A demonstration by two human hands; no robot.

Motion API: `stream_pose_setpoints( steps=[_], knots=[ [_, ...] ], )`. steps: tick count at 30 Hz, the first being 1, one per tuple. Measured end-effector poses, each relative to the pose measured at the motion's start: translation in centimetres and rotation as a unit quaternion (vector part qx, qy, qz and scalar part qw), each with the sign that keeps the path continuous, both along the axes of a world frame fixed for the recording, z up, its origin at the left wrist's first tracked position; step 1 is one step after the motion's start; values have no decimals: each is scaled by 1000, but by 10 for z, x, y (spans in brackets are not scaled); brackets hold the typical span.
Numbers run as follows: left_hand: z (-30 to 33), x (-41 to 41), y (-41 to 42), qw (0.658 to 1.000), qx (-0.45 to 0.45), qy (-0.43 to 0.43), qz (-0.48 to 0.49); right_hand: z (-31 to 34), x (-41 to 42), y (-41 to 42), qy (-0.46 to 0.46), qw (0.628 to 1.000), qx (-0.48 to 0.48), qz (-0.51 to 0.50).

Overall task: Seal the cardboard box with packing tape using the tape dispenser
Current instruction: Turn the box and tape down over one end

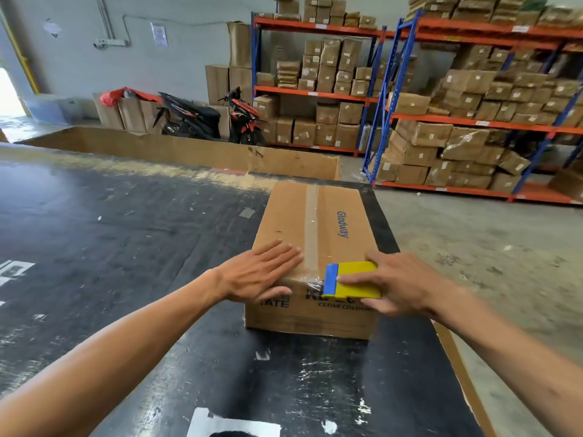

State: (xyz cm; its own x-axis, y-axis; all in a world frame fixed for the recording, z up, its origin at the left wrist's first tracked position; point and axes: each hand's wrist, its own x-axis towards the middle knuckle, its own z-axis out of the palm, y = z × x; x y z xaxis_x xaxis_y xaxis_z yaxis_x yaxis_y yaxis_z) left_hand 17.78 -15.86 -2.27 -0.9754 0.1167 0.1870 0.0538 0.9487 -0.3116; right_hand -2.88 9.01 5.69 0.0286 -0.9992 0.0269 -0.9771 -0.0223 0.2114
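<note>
A brown cardboard box printed "Glodway" lies on the black table. A strip of clear packing tape runs down its top seam and over the near edge. My left hand lies flat on the box's near left corner, fingers spread, thumb on the front face. My right hand grips a yellow and blue tape dispenser at the near top edge, just right of the seam. Crinkled tape shows at the dispenser's blue end.
The table's right edge runs just beside the box, with concrete floor beyond. A large open cardboard bin stands behind the table. Shelving racks full of boxes and a parked motorbike are farther back.
</note>
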Motion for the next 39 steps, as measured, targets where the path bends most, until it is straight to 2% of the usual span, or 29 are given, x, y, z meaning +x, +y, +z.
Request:
stream_pose_setpoints(
  steps=[3, 7, 16, 23, 29, 34, 39],
  knots=[
    [6, -26, 14, 999, -4, -27, -20, -1, -2, 0, -7, 1000, -17, 9],
    [-8, -45, 20, 994, 58, -93, 26, -2, -1, -3, 8, 997, -66, 38],
    [-5, -43, 21, 988, 96, -113, 42, -5, -1, 4, -23, 994, -93, 49],
    [-9, -44, 19, 994, 79, -70, 24, 4, -44, 47, -21, 994, -88, 64],
    [-4, -49, 27, 994, 89, -62, 11, -4, -52, 40, 7, 994, -81, 77],
    [7, -80, 54, 998, 59, -25, 15, -6, -57, 38, -3, 991, -90, 95],
    [-3, -107, 67, 986, 107, -122, 25, -10, -60, 37, 9, 991, -90, 101]
  ],
)
